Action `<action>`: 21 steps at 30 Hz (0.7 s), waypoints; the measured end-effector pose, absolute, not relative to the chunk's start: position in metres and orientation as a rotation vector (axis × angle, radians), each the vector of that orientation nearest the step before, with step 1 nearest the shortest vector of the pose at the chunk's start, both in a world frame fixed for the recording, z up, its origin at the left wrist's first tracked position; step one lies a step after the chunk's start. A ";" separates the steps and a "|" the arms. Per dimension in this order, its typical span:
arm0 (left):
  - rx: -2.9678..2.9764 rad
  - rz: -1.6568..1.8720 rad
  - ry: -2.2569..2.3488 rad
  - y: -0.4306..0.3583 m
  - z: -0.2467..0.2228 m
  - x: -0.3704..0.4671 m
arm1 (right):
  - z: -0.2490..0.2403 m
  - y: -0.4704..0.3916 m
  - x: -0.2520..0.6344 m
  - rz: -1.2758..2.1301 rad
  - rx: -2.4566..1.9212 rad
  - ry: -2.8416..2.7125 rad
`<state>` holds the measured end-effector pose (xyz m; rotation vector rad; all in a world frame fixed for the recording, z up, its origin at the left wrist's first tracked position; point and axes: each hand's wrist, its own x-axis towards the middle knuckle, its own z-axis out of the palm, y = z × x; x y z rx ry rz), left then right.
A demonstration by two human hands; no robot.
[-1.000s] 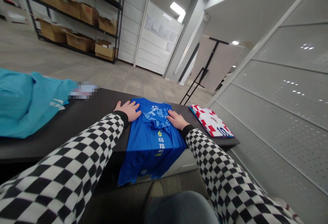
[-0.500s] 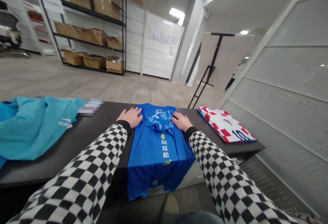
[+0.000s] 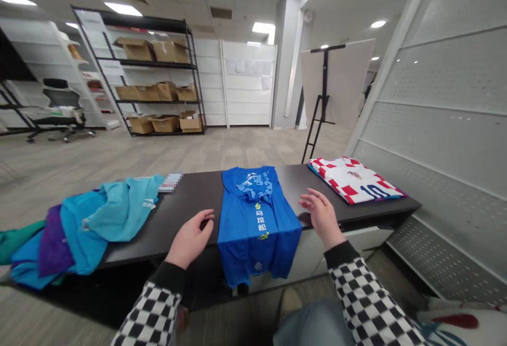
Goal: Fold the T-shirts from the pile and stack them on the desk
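Note:
A blue long shirt [image 3: 257, 224] with white printed characters and a pale-blue pattern near its collar lies on the dark table [image 3: 190, 193]. Its sides are folded inward, and its lower end hangs over the front edge. To the left of the shirt, my left hand [image 3: 192, 237] is held up, thumb and fingers loosely curved and apart with nothing in them. My right hand [image 3: 320, 214] is off the shirt's right side, fingers stretched out and holding nothing. Neither hand touches the cloth.
A pile of turquoise, purple and green clothes [image 3: 106, 214] lies at the table's left end. On the right sits a folded red-and-white checked jersey [image 3: 358, 179] with a number 10. A grey panel [image 3: 447, 124] borders the right side. Behind are an easel [image 3: 325, 82] and a shelf rack [image 3: 158, 63].
Both hands have lifted off the upper part of the blue shirt and drawn back toward me, apart on either side. The head view has tilted up and levelled out.

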<state>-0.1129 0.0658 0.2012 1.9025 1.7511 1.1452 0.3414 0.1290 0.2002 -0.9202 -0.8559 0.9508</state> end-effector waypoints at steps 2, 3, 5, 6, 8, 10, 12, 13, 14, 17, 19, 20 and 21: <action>2.032 1.179 1.761 0.030 0.193 -0.104 | 0.193 0.088 0.345 0.971 -0.891 -0.836; 2.062 1.237 1.755 0.014 0.188 -0.097 | 0.188 0.071 0.346 0.971 -0.907 -0.847; 1.992 1.434 1.739 -0.011 0.171 -0.082 | 0.175 0.046 0.346 0.967 -0.993 -0.916; 1.885 1.548 1.744 -0.021 0.161 -0.075 | 0.167 0.039 0.346 0.959 -1.059 -0.961; 1.582 1.729 1.763 -0.034 0.136 -0.062 | 0.152 0.035 0.348 0.918 -1.238 -1.038; 1.275 1.762 1.754 -0.038 0.112 -0.052 | 0.141 0.039 0.350 0.868 -1.458 -1.100; 1.061 1.691 1.697 -0.035 0.095 -0.044 | 0.133 0.045 0.351 0.852 -1.628 -1.155; 1.003 1.651 1.650 -0.031 0.090 -0.042 | 0.131 0.048 0.351 0.861 -1.669 -1.180; 0.978 1.611 1.590 -0.027 0.088 -0.039 | 0.130 0.049 0.350 0.877 -1.680 -1.200; 1.028 1.492 1.344 -0.017 0.092 -0.036 | 0.130 0.046 0.343 1.039 -1.567 -1.207; 1.091 1.392 1.218 -0.014 0.097 -0.036 | 0.129 0.041 0.339 1.189 -1.425 -1.204; 1.110 1.346 1.189 -0.014 0.099 -0.037 | 0.129 0.039 0.337 1.252 -1.347 -1.210; 1.120 1.305 1.178 -0.014 0.100 -0.038 | 0.128 0.037 0.335 1.304 -1.275 -1.226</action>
